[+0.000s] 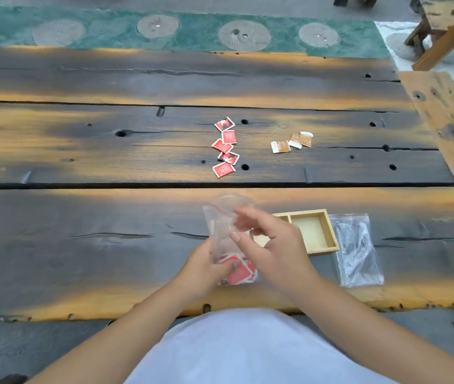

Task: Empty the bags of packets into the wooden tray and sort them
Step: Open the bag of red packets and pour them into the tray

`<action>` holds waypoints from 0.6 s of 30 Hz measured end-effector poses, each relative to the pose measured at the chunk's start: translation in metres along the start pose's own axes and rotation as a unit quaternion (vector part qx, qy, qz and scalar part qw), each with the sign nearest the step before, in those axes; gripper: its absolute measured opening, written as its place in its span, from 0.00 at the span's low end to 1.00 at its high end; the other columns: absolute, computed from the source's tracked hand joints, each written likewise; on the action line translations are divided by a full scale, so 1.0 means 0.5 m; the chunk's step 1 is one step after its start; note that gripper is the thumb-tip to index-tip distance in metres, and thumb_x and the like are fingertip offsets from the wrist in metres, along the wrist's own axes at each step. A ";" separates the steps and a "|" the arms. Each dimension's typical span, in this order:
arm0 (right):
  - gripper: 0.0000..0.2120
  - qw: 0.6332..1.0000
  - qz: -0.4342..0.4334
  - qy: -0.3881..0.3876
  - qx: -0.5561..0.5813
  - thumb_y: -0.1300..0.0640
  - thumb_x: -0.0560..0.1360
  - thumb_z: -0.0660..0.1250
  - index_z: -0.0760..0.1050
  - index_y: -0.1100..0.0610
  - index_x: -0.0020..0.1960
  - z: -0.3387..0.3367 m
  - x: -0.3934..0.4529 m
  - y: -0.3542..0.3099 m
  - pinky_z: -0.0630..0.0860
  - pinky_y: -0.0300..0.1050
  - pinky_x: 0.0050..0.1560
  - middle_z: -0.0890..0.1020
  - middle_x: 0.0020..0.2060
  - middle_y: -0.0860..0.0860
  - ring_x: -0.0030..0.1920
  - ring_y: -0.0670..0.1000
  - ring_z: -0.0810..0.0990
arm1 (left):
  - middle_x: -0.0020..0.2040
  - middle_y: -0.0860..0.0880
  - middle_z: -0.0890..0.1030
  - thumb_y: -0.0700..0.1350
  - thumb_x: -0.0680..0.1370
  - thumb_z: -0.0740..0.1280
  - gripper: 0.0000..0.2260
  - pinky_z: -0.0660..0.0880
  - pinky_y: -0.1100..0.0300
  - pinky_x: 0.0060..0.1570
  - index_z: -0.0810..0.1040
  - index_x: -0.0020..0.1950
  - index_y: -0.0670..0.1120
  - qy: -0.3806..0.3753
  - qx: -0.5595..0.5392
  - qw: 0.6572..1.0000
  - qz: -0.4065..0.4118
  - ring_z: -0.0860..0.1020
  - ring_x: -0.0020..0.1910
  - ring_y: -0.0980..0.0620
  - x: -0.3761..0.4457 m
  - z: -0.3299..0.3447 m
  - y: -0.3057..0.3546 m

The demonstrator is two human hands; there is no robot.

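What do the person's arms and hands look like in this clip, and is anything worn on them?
Both forearms are bare up to the bottom edge of the picture: no sleeves show. The left hand and the right hand wear no gloves, and no rings, watch or bracelet can be seen. The nails look short and unpainted. A white garment covers the person's body between the arms.

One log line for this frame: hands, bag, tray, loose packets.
left hand: holds bag upright | right hand: at bag mouth | red packets: in bag | wooden tray: no packets visible | loose packets: on table
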State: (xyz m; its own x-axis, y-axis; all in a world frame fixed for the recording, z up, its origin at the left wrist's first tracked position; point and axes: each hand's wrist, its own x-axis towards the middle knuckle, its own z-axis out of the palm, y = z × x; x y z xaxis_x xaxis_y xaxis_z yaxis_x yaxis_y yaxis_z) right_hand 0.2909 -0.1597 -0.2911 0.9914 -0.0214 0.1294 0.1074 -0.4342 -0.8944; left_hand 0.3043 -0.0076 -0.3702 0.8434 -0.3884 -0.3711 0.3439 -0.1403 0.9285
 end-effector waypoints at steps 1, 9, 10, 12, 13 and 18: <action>0.23 0.998 0.055 0.002 0.001 0.53 0.70 0.71 0.76 0.47 0.65 -0.018 -0.004 0.021 0.72 0.33 0.59 0.81 0.56 0.41 0.57 0.39 0.78 | 0.49 0.49 0.83 0.30 0.75 0.68 0.17 0.78 0.58 0.43 0.73 0.62 0.42 -0.006 -0.015 1.000 -0.009 0.81 0.46 0.53 0.009 0.019 0.007; 0.25 0.858 0.453 -0.053 0.238 0.53 0.77 0.68 0.65 0.45 0.73 -0.114 -0.090 0.174 0.80 0.53 0.55 0.82 0.58 0.52 0.54 0.53 0.84 | 0.56 0.38 0.83 0.36 0.78 0.66 0.16 0.76 0.41 0.59 0.73 0.65 0.44 -0.062 -0.202 0.945 -0.248 0.82 0.55 0.39 0.068 0.153 0.006; 0.24 0.854 0.459 -0.065 0.235 0.53 0.77 0.68 0.67 0.45 0.71 -0.120 -0.098 0.186 0.80 0.57 0.57 0.83 0.56 0.52 0.53 0.54 0.84 | 0.57 0.38 0.83 0.37 0.78 0.66 0.16 0.76 0.41 0.60 0.73 0.65 0.44 -0.067 -0.201 0.942 -0.260 0.81 0.58 0.38 0.071 0.167 0.006; 0.17 0.851 0.473 -0.074 0.214 0.55 0.77 0.67 0.72 0.43 0.65 -0.127 -0.101 0.198 0.81 0.60 0.55 0.85 0.53 0.52 0.51 0.55 0.85 | 0.57 0.38 0.83 0.37 0.79 0.65 0.16 0.75 0.39 0.61 0.73 0.66 0.45 -0.072 -0.184 0.941 -0.273 0.80 0.59 0.38 0.075 0.192 0.004; 0.14 0.850 0.479 -0.074 0.207 0.56 0.78 0.66 0.75 0.43 0.61 -0.131 -0.098 0.201 0.82 0.59 0.53 0.86 0.51 0.52 0.49 0.55 0.86 | 0.57 0.38 0.83 0.37 0.78 0.65 0.17 0.75 0.38 0.60 0.72 0.66 0.47 -0.065 -0.179 0.942 -0.278 0.81 0.58 0.38 0.079 0.202 0.002; 0.10 0.834 0.490 -0.093 0.235 0.61 0.78 0.63 0.78 0.50 0.56 -0.149 -0.074 0.220 0.79 0.47 0.40 0.86 0.47 0.54 0.46 0.53 0.84 | 0.57 0.43 0.82 0.41 0.77 0.68 0.25 0.82 0.46 0.40 0.62 0.67 0.58 0.006 -0.153 0.947 -0.283 0.85 0.44 0.42 0.095 0.227 0.009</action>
State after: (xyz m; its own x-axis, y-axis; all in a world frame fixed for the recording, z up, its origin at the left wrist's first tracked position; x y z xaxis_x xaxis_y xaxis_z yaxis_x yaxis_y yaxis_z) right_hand 0.2605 -0.2739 -0.3622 0.6106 -0.0001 -0.7920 -0.7870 0.1113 -0.6068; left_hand 0.2991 -0.1302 -0.3818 0.4926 -0.3184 -0.8099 0.8439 -0.0525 0.5339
